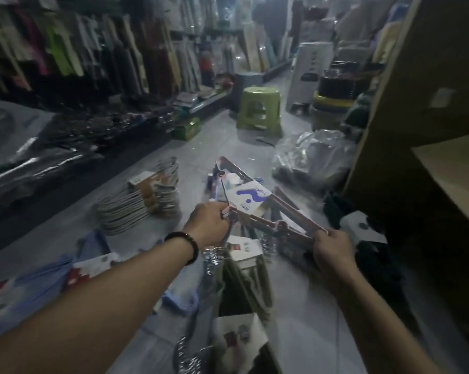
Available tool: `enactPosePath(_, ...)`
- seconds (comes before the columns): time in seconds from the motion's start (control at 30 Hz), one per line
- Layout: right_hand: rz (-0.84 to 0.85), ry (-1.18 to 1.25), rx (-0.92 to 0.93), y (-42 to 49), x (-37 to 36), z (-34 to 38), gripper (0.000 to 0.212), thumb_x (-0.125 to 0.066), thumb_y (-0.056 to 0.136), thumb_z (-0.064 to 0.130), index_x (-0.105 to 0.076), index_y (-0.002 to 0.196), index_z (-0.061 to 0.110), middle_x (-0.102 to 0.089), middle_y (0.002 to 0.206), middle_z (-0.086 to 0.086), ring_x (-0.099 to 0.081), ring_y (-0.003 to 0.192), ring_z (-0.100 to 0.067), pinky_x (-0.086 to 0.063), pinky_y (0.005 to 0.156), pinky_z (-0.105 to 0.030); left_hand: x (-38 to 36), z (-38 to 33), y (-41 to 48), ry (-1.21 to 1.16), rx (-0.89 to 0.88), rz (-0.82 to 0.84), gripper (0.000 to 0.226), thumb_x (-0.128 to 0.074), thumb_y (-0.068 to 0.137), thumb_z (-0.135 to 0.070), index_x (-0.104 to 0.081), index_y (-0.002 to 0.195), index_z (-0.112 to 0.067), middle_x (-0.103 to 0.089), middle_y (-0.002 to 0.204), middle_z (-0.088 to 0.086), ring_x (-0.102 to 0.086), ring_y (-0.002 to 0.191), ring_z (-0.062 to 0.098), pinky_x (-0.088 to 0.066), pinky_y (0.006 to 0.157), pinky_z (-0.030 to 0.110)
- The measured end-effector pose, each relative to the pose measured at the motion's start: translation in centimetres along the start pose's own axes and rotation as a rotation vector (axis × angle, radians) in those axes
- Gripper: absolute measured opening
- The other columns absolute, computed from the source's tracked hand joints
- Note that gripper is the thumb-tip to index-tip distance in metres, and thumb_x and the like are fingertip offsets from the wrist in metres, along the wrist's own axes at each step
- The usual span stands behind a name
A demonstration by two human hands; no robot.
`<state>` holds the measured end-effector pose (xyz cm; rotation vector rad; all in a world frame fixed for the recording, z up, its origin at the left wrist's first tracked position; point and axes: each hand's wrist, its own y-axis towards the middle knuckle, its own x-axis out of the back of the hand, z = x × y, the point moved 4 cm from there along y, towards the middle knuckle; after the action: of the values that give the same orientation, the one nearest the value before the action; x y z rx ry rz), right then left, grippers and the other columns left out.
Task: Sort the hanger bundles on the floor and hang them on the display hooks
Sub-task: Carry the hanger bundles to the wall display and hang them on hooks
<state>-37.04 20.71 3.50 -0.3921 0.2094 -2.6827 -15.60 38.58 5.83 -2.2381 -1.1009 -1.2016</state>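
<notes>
A pinkish hanger bundle (pixel 257 203) with a white and blue label is held up above the floor between both hands. My left hand (pixel 209 222) grips its near left part, close to the hooks. My right hand (pixel 332 249) pinches its right end. Several other bundles lie on the floor: a white stack (pixel 144 201) to the left, blue ones (pixel 30 287) at the near left, green ones (pixel 244 279) below my hands, and dark ones (pixel 363 225) to the right. Metal hooks (pixel 211 257) of a lower bundle show under my left wrist.
A green plastic stool (pixel 259 110) stands further down the aisle. A clear plastic bag (pixel 311 155) lies to the right of the bundles. Shelves with hanging goods (pixel 66 58) run along the left. A large cardboard box (pixel 428 117) rises at the right.
</notes>
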Motion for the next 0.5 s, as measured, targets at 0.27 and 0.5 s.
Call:
enactPosePath(0.27,-0.159,0.031,-0.086,8.2,9.4,-5.0,0.021,-0.043,0.106,0.016,-0.063,0.107,0.014,-0.069,0.096,-0.017,-0.067,0.079,-0.030,-0.053,0.062,-0.045,-9.8,-11.7,4.8,0.094,-0.058,-0.002,0.004,-0.065,0.099,-0.027,-0.065,0.100,-0.023,-0.069,0.114,0.008,-0.063,0.088,0.020,-0.050,0.065,0.024)
enactPosePath(0.5,-0.145,0.137,-0.222,13.2,7.8,-7.7,0.026,-0.041,0.105,0.012,-0.063,0.118,0.011,-0.069,0.100,-0.016,-0.065,0.076,-0.026,-0.048,0.056,-0.035,-16.1,-12.8,4.2,0.188,0.069,0.294,0.089,-0.069,0.094,-0.023,-0.017,0.164,-0.037,0.015,0.171,0.018,-0.029,0.151,0.051,-0.040,0.116,0.054)
